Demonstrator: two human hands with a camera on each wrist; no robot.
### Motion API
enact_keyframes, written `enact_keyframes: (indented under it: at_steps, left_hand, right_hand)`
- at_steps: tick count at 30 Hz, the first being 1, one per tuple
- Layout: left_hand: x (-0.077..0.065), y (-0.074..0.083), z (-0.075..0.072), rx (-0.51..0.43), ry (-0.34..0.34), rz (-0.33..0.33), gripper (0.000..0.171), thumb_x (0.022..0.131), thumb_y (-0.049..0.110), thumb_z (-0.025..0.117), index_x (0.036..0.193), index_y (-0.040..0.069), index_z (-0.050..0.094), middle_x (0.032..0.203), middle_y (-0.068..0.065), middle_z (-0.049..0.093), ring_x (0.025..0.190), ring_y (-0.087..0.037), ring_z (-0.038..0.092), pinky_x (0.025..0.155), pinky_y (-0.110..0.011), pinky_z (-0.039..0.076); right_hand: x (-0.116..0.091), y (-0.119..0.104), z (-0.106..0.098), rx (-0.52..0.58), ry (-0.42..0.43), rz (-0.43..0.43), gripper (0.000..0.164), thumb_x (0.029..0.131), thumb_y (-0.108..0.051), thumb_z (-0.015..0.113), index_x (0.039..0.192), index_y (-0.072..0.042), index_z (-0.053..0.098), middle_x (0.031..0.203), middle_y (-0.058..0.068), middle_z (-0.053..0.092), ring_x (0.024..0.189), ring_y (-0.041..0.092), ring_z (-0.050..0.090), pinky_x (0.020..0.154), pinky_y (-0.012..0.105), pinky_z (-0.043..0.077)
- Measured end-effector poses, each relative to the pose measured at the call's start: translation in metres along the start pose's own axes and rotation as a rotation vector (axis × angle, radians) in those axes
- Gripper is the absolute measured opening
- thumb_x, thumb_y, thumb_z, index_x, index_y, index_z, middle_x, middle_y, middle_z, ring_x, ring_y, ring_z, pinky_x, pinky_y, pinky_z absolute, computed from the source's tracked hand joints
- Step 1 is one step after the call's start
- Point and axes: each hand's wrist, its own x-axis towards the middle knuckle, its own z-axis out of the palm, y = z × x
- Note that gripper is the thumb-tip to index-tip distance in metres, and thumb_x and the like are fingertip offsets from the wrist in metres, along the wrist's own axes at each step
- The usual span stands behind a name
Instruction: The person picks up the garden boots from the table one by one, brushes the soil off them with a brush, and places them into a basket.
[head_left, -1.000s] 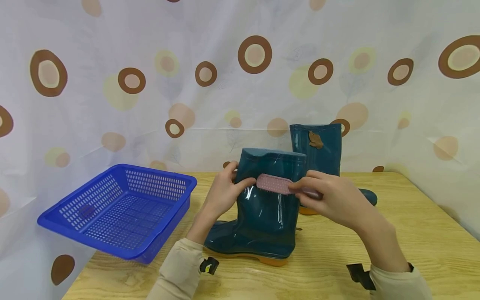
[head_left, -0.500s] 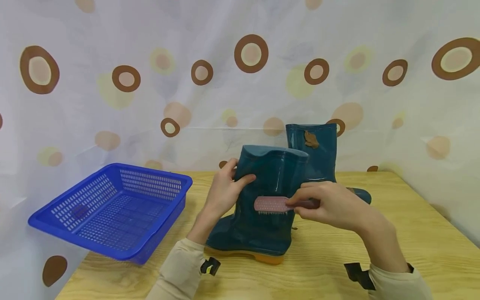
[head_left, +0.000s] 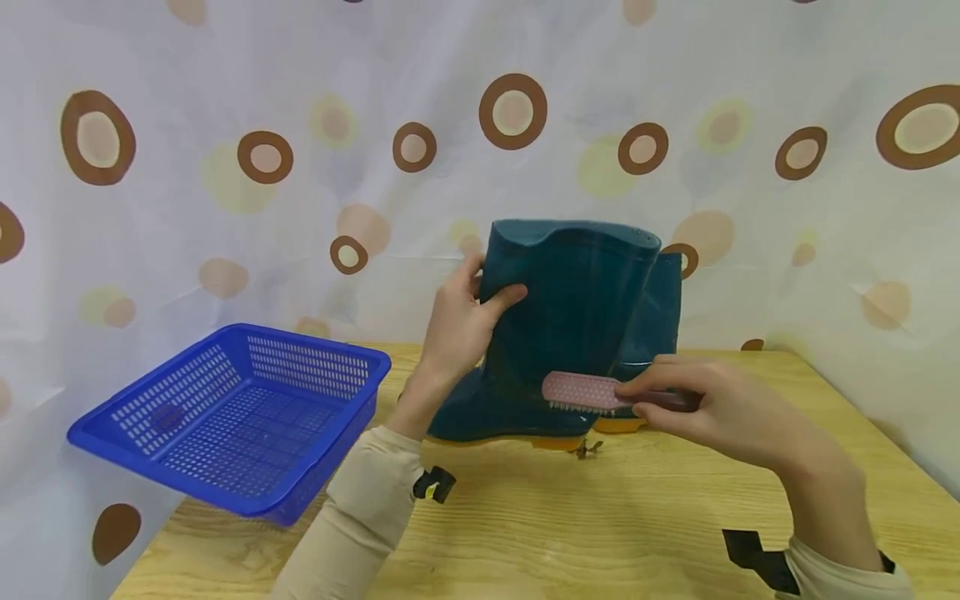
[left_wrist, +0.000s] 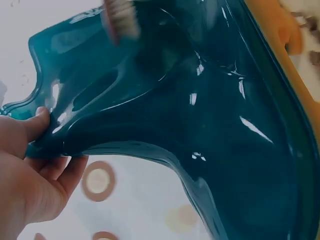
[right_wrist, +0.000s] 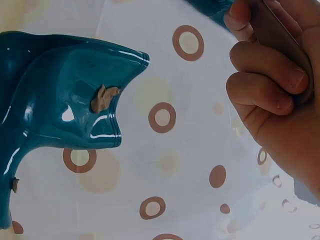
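Wood-grain table (head_left: 525, 533) in foreground. At left, blue mesh basket (head_left: 180, 485); reddish patch at its wall, inside or behind cannot tell. Right hand (head_left: 731, 408) clamped on handle of pink brush (head_left: 581, 389), which overlaps near green boot (head_left: 562, 308); left hand (head_left: 461, 325) pinches boot's shaft. Beyond, second boot (head_left: 660, 308); brown piece (right_wrist: 103, 99) on shaft. Spotted curtain (head_left: 420, 67) behind.

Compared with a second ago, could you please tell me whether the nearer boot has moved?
Yes, the nearer boot has moved upward in the head view, judged against the blue basket.
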Motion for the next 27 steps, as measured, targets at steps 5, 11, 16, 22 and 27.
enact_keyframes:
  at_steps: [5,11,16,22,27]
  left_hand:
    - [0.026,0.021,-0.020,-0.002,0.050,0.053,0.030,0.094,0.021,0.069,0.118,0.007,0.057,0.110,-0.013,0.073,0.098,-0.020,0.072,0.087,-0.035,0.059]
    - [0.049,0.045,-0.056,0.033,0.043,0.022,0.039,0.096,0.021,0.067,0.129,0.008,0.050,0.126,-0.012,0.067,0.111,-0.022,0.068,0.096,-0.037,0.056]
    - [0.059,0.052,-0.088,0.189,-0.007,-0.020,0.051,0.099,0.024,0.061,0.143,0.010,0.039,0.141,-0.010,0.053,0.127,-0.024,0.056,0.107,-0.043,0.048]
    - [0.061,0.050,-0.123,0.273,-0.060,-0.113,0.057,0.102,0.028,0.055,0.149,0.009,0.029,0.148,-0.013,0.044,0.134,-0.030,0.049,0.112,-0.050,0.042]
    - [0.059,0.040,-0.158,0.291,-0.088,-0.167,0.062,0.103,0.031,0.051,0.152,0.007,0.022,0.152,-0.017,0.036,0.138,-0.035,0.043,0.114,-0.054,0.038]
  right_hand:
    - [-0.002,0.002,-0.001,0.025,0.039,-0.060,0.034,0.086,0.000,0.072,0.110,-0.024,0.073,0.082,-0.018,0.057,0.061,-0.002,0.044,0.053,0.013,0.040]
    - [0.000,0.002,-0.002,0.053,0.030,-0.039,0.033,0.089,0.001,0.069,0.112,-0.023,0.072,0.088,-0.016,0.063,0.060,-0.002,0.046,0.053,0.015,0.042]
    - [0.000,0.003,-0.003,0.018,0.034,-0.022,0.032,0.089,-0.001,0.070,0.111,-0.024,0.073,0.091,-0.017,0.066,0.062,-0.002,0.048,0.055,0.015,0.043]
    - [-0.001,0.002,-0.006,0.000,0.034,0.005,0.032,0.089,-0.004,0.071,0.110,-0.028,0.072,0.085,-0.019,0.063,0.059,-0.002,0.045,0.053,0.015,0.041]
    - [-0.002,0.003,-0.005,-0.017,0.033,0.018,0.032,0.089,-0.005,0.071,0.110,-0.029,0.072,0.083,-0.020,0.061,0.059,-0.002,0.044,0.053,0.016,0.040]
